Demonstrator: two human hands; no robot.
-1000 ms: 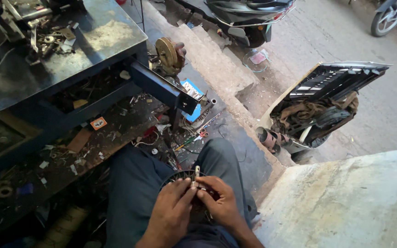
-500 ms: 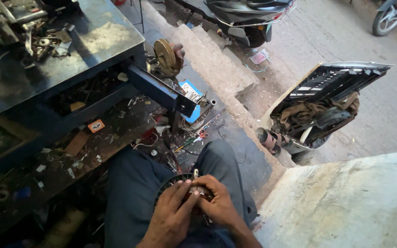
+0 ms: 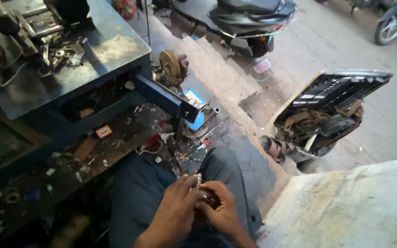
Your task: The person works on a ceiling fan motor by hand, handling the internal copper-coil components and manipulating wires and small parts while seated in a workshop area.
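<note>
Metal part [image 3: 199, 180] between both hands [image 3: 201, 206] — over dark-trousered knees [image 3: 221, 165].

Tabletop [image 3: 111, 50]: dark sheet metal, worn, dull sheen (scuffed pale patches). Small part [image 3: 198, 180] pinched between both hands: shiny metal. Trousers [image 3: 138, 193]: matt dark cloth. Scooter [image 3: 253, 14]: glossy black plastic. Slab [image 3: 354, 206]: rough concrete.

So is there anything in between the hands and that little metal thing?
No, nothing is in the way. The left hand and right hand already close around the small metal part over the person's lap, fingers touching it directly. Only its top pokes out.
</note>
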